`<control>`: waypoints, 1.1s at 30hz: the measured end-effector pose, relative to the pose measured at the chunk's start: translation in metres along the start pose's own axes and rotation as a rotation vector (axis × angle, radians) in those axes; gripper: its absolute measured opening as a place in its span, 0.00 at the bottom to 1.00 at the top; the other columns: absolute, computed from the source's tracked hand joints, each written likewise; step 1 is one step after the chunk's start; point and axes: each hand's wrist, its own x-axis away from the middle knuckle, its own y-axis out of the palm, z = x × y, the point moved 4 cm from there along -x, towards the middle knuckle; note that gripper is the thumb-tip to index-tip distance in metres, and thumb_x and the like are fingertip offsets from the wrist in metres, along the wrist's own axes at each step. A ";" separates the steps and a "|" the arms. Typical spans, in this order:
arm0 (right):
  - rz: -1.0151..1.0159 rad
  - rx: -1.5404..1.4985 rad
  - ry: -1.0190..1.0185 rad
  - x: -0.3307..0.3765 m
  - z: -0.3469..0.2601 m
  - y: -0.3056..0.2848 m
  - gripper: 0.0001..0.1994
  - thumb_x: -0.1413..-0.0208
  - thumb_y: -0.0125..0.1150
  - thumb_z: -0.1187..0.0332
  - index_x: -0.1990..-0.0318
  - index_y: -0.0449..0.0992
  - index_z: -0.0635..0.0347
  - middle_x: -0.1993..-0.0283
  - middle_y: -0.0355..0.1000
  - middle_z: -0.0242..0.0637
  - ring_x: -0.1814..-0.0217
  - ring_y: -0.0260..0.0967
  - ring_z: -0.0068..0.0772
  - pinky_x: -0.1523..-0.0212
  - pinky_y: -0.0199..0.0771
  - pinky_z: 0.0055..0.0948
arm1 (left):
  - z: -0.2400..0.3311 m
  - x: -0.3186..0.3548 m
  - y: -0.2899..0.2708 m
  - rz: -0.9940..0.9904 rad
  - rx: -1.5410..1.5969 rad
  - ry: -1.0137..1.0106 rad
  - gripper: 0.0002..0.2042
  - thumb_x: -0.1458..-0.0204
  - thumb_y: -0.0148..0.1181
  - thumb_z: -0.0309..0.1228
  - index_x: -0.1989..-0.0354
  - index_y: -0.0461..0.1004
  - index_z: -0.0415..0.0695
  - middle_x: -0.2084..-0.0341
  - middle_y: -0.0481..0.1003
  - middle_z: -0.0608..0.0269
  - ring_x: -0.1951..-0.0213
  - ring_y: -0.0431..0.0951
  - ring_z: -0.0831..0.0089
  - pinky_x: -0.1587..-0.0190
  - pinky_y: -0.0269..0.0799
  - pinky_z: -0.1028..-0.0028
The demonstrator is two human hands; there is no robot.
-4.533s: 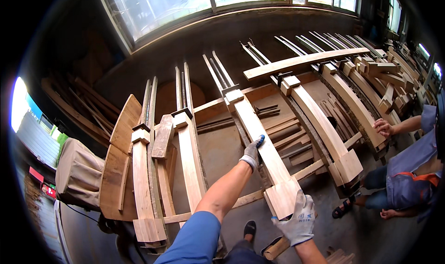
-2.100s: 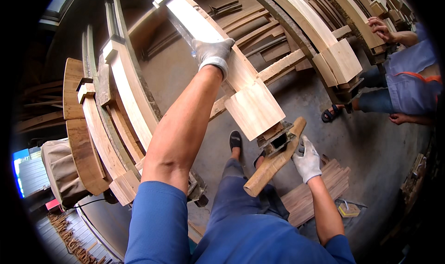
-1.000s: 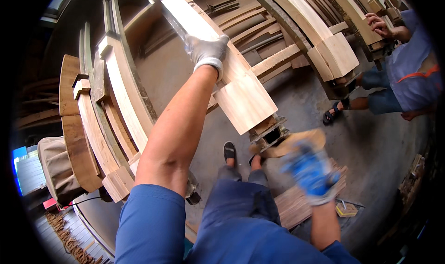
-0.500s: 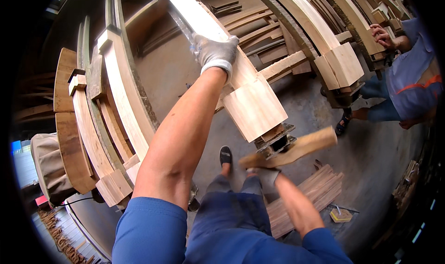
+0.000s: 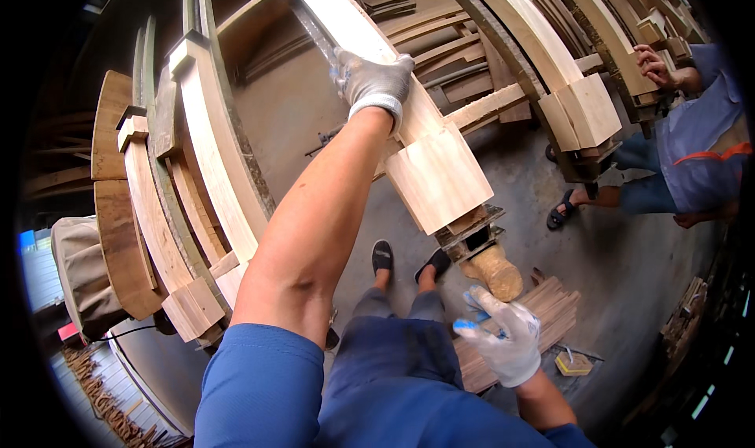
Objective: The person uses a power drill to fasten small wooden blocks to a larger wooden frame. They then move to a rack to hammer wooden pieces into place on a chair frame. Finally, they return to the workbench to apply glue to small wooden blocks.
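A long pale timber (image 5: 370, 63) lies along a metal bar clamp, with a square wooden block (image 5: 439, 182) at its near end. My left hand (image 5: 377, 82), in a grey-white glove, is closed over the timber with fingers round its left edge. Below the block is the metal clamp end (image 5: 469, 232). A thick, rounded wooden piece (image 5: 497, 272) sits against that clamp end, seen nearly end-on. Just below it, my right hand (image 5: 507, 338) is in a white glove with blue fingertips. Its fingers are apart, and nothing shows in its grasp.
More clamped timbers stand left (image 5: 208, 141) and right (image 5: 523, 31). Brown boards (image 5: 554, 310) lie on the floor beside a small yellow block (image 5: 573, 363). At right, another person's hand (image 5: 654, 67) rests by a timber. A beige-covered object (image 5: 79, 271) stands far left.
The rounded wooden piece has turned from lying sideways to pointing toward me, against the clamp end. My right hand has let go of it and moved right and down. My left hand stays on the timber.
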 end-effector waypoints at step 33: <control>-0.133 -0.913 1.075 -0.058 0.337 0.220 0.10 0.40 0.57 0.71 0.53 0.78 0.63 0.61 0.78 0.38 0.61 0.76 0.34 0.53 0.77 0.33 | 0.012 0.005 -0.002 -0.015 0.039 0.004 0.41 0.60 0.77 0.35 0.40 0.58 0.31 0.43 0.64 0.37 0.40 0.69 0.47 0.35 0.70 0.60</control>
